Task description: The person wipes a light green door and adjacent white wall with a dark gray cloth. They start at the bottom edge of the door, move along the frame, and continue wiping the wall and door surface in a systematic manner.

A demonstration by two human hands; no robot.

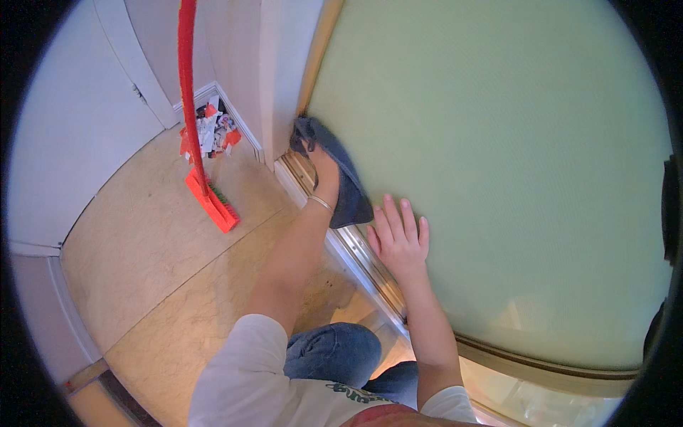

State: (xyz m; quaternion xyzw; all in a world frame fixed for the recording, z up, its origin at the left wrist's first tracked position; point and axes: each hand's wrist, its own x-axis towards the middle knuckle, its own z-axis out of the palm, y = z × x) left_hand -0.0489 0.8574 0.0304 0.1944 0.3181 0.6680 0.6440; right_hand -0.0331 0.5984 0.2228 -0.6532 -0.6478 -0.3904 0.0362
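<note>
My left hand [324,163] grips a dark blue-grey cloth [349,195] at the far end of a metal sliding-door track [355,243]. The cloth drapes along the foot of a pale green frosted door panel [480,160] and over part of the track; my left fingers are partly hidden in its folds. To the right of the cloth, my right hand [401,243] rests on the panel near its lower edge, fingers spread, holding nothing.
Left of the track, a broom with an orange-red head [213,205] and red handle [187,69] stands on the beige tiled floor [149,224]. Behind it, a heap of paper scraps [213,128] lies in the wall corner. A white door [80,139] is at far left. My jeans-clad knee [333,349] is close to the track.
</note>
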